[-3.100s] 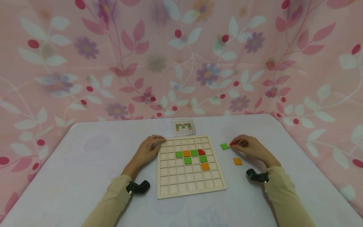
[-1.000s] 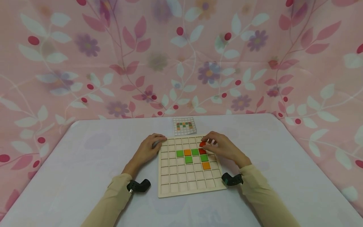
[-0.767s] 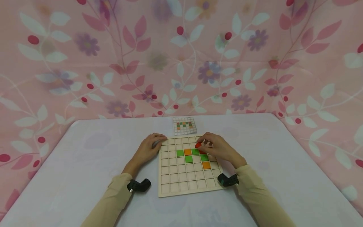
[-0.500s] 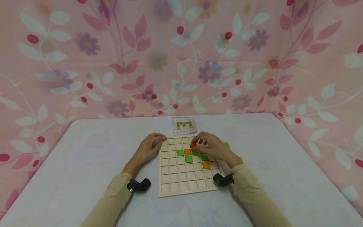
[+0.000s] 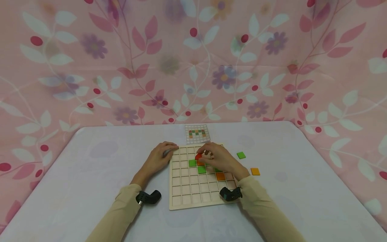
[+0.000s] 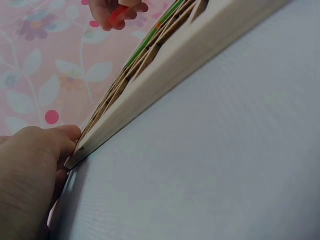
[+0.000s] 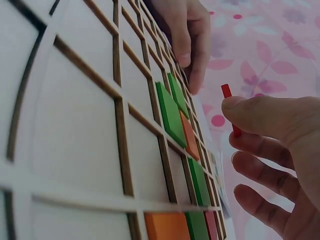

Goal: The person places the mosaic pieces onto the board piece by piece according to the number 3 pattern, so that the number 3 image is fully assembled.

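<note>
A wooden grid board [image 5: 195, 189] lies on the table, with green, orange and red tiles set in its cells. My left hand [image 5: 158, 156] holds the board's upper left corner between thumb and fingers. Over the board's upper part, my right hand [image 5: 222, 157] pinches a red tile [image 7: 226, 91] with one rounded side between thumb and index finger. That tile is above the board, near an orange tile [image 5: 201, 163] and a green tile [image 5: 192, 163]. The right hand hides some cells and tiles in the head view.
Right of the board lie a loose green tile [image 5: 241, 155] and a loose orange tile [image 5: 255, 171]. Behind the board is a card [image 5: 197, 137] printed with a coloured grid pattern. A pink floral cloth [image 5: 169, 65] hangs behind the white table.
My right hand has carried the red tile from the table on the right onto the board's upper area, and has moved steadily left. The left hand stays at the corner.
</note>
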Demonstrator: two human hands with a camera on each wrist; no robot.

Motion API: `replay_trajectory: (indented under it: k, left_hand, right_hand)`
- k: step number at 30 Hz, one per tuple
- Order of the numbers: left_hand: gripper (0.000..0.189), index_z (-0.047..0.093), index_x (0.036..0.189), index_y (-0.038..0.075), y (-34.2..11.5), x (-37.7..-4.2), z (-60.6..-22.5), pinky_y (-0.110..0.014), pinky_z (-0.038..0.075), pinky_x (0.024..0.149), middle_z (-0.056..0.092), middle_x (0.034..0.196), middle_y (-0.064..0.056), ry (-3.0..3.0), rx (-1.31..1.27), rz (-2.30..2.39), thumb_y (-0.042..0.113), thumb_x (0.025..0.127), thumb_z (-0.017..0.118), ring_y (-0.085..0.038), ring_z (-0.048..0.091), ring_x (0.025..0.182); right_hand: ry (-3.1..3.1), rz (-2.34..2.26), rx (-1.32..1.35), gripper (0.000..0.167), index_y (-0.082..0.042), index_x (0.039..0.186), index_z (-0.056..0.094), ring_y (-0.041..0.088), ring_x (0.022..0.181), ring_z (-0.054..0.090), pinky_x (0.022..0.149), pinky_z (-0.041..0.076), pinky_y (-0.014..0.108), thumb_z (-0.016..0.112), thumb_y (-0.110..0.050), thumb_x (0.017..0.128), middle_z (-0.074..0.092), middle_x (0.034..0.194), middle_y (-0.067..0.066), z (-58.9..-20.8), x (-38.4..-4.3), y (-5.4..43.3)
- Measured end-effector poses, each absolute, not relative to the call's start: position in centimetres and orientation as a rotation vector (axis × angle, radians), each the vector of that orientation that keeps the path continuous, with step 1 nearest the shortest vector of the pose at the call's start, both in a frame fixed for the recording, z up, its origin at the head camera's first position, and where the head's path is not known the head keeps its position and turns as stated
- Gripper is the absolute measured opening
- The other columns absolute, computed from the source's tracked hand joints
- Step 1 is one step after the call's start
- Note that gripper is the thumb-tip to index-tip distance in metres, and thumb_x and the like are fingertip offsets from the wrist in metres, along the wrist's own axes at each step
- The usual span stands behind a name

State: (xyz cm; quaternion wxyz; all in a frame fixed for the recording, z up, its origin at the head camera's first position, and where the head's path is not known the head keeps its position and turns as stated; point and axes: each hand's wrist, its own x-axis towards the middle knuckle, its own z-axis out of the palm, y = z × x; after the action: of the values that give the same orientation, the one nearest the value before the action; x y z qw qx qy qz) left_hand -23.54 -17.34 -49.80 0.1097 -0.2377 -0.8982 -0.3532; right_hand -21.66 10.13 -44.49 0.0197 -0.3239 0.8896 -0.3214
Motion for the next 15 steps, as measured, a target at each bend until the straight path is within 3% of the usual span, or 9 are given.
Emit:
replay_trajectory:
  k: [15]
  left_hand:
    - [0.025, 0.068, 0.115, 0.013, -17.4, -23.4, -49.6, -0.047, 0.043, 0.098, 0.062, 0.12, -0.005, -2.648, -0.693, -1.052, 0.008, 0.092, 0.059, -0.026, 0.055, 0.114]
  right_hand:
    - [2.782, -0.925, -1.03, 0.022, -0.017, 0.107, 0.064, 0.013, 0.09, 0.057, 0.077, 0.05, 0.029, 0.068, -0.024, 0.087, 0.062, 0.1, -0.005, -44.4, -21.1, 7.9]
